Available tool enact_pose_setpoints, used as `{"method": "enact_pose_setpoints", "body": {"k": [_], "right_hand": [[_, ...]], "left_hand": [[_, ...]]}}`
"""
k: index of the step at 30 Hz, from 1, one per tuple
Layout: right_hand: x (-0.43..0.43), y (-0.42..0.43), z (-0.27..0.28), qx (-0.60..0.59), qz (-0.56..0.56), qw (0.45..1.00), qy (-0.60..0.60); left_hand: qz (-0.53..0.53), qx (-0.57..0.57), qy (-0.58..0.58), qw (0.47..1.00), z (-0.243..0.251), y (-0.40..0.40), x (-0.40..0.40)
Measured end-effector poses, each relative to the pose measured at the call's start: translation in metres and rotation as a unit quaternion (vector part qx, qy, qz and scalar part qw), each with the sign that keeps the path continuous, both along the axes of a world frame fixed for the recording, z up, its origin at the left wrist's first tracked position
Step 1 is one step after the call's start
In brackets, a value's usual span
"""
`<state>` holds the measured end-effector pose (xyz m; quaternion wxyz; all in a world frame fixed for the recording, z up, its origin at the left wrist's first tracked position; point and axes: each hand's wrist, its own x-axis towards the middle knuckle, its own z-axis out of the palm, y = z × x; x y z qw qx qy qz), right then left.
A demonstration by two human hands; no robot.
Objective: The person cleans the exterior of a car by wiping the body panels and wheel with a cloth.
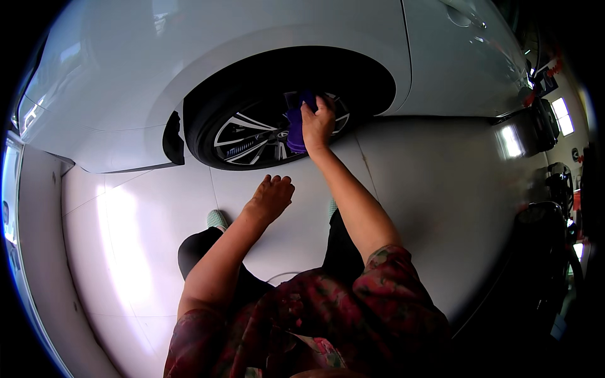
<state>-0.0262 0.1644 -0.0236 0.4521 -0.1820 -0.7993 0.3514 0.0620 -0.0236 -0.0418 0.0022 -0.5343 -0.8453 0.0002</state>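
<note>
A purple cloth is in my right hand, pressed against the spokes of a black and silver alloy wheel. The cloth covers part of the wheel to the right of its centre cap. Around the rim runs a black tyre, set in the wheel arch of a light-coloured car. My left hand hangs in front of the tyre, over the floor, with its fingers curled. It touches neither wheel nor car, and its palm is hidden from view.
The car's body spans the top, with a door handle at upper right. Pale floor tiles lie beneath me, and my feet in green slip-on shoes are near the wheel. A wall stands at left. Another dark vehicle is at right.
</note>
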Motion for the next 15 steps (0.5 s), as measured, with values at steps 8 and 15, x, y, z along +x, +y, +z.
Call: {"method": "enact_pose_setpoints", "body": {"k": [8, 15], "right_hand": [[0.004, -0.048, 0.017, 0.092, 0.067, 0.992, -0.045], [0.004, -0.074, 0.009, 0.072, 0.38, 0.918, -0.086]], "left_hand": [[-0.005, 0.006, -0.014, 1.0, 0.0, 0.002, -0.001], [-0.01, -0.008, -0.01, 1.0, 0.0, 0.005, -0.003]]}}
